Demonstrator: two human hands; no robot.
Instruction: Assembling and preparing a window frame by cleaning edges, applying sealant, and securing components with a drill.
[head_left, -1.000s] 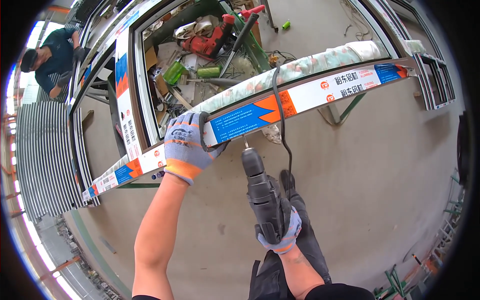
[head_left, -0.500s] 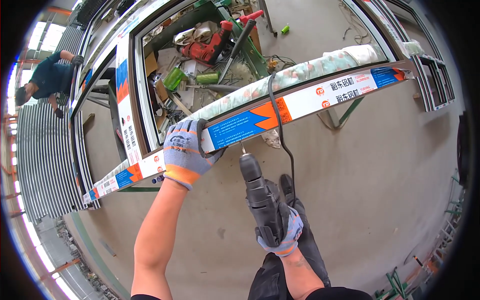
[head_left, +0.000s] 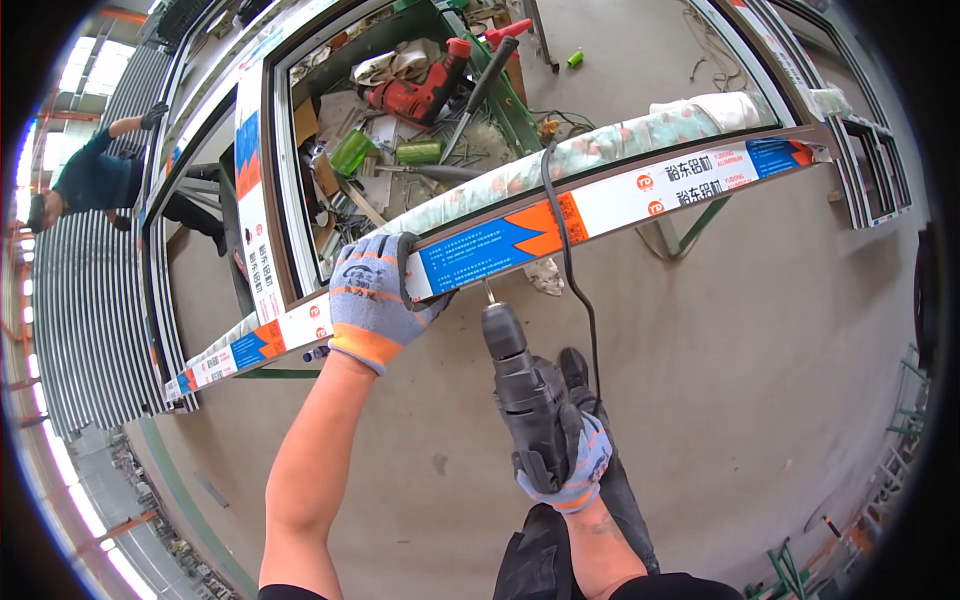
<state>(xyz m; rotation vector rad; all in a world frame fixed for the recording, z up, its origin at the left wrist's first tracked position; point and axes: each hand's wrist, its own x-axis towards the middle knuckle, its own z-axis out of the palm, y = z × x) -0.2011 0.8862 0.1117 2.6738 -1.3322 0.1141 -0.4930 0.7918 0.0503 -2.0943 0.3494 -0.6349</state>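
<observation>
My left hand point(head_left: 375, 300), in a grey glove with an orange cuff, clamps the near rail of an aluminium window frame point(head_left: 600, 205) that lies flat on padded supports. The rail wears white, blue and orange protective film. My right hand point(head_left: 565, 465), in a blue-grey glove, grips a dark corded electric drill point(head_left: 520, 385) pointing up at the rail's near face. The drill bit point(head_left: 490, 293) touches the rail just right of my left hand. The drill's black cord point(head_left: 570, 250) loops over the rail.
Inside the frame's opening sits a cluttered green workbench with a red power drill point(head_left: 420, 90), green bottles point(head_left: 385, 153) and scraps. A person in a teal top point(head_left: 95, 180) works at far left beside stacked metal profiles point(head_left: 90, 330). More frame sections point(head_left: 860, 140) lie at right.
The drill has risen toward the rail until its bit meets the near face. My left hand keeps its grip on the rail. The person at far left has shifted position.
</observation>
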